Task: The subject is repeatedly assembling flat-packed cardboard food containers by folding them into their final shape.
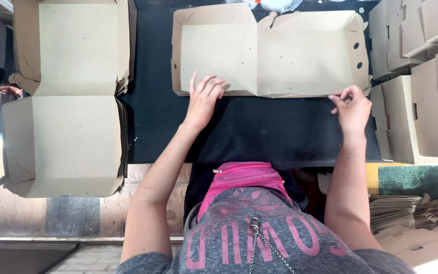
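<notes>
An open brown cardboard box, two trays joined by a fold, lies on the black table cover in front of me. My left hand rests with spread fingers on the near edge of the box's left tray. My right hand pinches the near right corner of the box's right tray between fingers and thumb.
A stack of open cardboard boxes lies at the left, hanging over the table's edge. Folded, closed boxes are piled at the right. Flat cardboard blanks lie low at the right. A pink waist bag sits at my front.
</notes>
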